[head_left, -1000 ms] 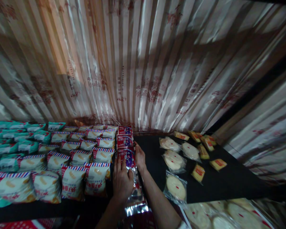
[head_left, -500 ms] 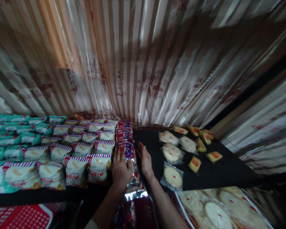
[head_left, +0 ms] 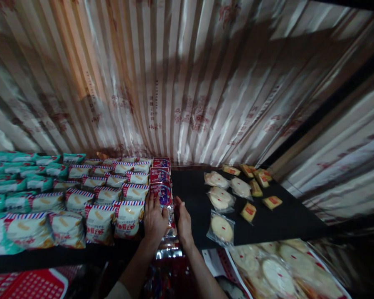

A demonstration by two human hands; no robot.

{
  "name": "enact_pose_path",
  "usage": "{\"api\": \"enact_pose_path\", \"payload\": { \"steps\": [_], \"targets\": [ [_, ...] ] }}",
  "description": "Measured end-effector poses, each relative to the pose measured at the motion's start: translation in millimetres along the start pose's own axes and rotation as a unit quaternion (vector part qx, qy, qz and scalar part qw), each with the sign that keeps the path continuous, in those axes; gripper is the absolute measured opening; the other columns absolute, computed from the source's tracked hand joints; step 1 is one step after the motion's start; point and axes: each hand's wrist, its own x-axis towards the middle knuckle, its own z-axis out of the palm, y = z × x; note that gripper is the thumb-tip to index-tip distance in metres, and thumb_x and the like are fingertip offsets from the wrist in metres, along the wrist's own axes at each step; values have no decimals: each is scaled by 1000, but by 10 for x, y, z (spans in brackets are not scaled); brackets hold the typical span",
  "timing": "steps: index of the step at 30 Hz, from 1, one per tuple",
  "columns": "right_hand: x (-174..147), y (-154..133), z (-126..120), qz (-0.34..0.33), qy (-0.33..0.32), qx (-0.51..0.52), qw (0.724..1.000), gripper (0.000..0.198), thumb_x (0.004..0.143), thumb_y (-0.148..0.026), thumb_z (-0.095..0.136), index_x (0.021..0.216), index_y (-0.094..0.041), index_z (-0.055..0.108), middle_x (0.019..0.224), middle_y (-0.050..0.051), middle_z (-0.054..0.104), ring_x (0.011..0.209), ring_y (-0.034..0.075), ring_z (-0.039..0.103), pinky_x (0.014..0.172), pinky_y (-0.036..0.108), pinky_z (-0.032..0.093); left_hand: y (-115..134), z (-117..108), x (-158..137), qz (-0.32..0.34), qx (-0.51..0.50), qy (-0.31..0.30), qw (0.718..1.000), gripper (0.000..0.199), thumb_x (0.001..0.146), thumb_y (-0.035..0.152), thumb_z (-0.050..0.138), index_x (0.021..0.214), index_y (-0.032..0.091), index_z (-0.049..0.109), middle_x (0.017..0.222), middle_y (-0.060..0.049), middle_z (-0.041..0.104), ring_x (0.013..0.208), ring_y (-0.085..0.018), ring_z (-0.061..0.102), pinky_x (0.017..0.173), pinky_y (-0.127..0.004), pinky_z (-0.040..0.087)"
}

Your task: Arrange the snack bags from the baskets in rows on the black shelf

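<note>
A column of flat purple-and-red snack packets runs front to back on the black tabletop. My left hand rests at its left side, fingers stretched over the packets and thumb lying across them. Along the right edge stands my right hand, fingers extended and touching or very close to the packets; neither hand grips one. The nearest packets are partly covered by my hands, and a shiny silver packet end shows at the front. Left of the column are rows of plump white bags with red-and-blue striped tops.
Teal bags fill the far left. Right of my hands lie round wrapped crackers and small yellow packets. A box of wrapped rounds sits front right, a red basket front left. A pleated curtain hangs behind.
My right hand has moved left, from a gap beside the column to its right edge. My left hand stays on the packets. The view has shifted slightly.
</note>
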Motion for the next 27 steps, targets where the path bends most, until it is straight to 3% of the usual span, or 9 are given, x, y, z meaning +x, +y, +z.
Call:
{"api": "enact_pose_path", "payload": {
  "steps": [4, 8, 13, 18, 24, 27],
  "targets": [
    [171, -42, -14, -22, 9, -14, 1000, 74, 80, -68, 37, 129, -14, 51, 135, 11, 49, 125, 24, 47, 104, 36, 38, -15, 20, -17, -2, -7, -5, 1000, 48, 82, 22, 44, 127, 8, 50, 138, -15, 45, 132, -28, 34, 108, -43, 32],
    [611, -84, 42, -30, -2, -11, 999, 77, 78, -70, 41, 130, -15, 49, 139, 10, 44, 130, 23, 41, 107, 38, 33, -18, 27, -28, -1, -4, -2, 1000, 48, 82, 23, 43, 127, 9, 50, 138, -14, 45, 133, -27, 33, 108, -42, 32],
    [1063, -155, 208, -4, -11, -12, 1000, 78, 75, -72, 41, 127, -15, 52, 137, 10, 48, 125, 24, 47, 102, 39, 39, -6, 22, -31, 5, 11, -4, 1000, 46, 82, 21, 42, 126, 7, 51, 137, -16, 46, 131, -28, 35, 107, -42, 33],
    [1063, -276, 317, 3, -50, -40, 998, 66, 77, -69, 42, 114, -19, 63, 115, 6, 66, 111, 24, 58, 95, 36, 45, 31, 20, -37, 10, 18, 4, 1000, 46, 81, 19, 43, 125, 11, 52, 137, -15, 47, 130, -28, 36, 106, -44, 33],
    [1080, -301, 299, -20, -87, -79, 993, 62, 77, -68, 43, 117, -23, 61, 115, 3, 66, 108, 24, 59, 95, 38, 45, 63, 40, -66, 7, 24, 16, 1000, 46, 81, 19, 42, 125, 9, 52, 137, -16, 46, 131, -30, 35, 104, -46, 34],
    [1140, -239, 290, -53, -59, -115, 990, 59, 74, -66, 49, 114, -24, 63, 113, 3, 67, 110, 24, 58, 97, 39, 43, 53, 62, -66, 7, 28, 29, 999, 46, 81, 19, 42, 125, 11, 52, 136, -15, 48, 130, -30, 37, 104, -46, 35]
  ]
}}
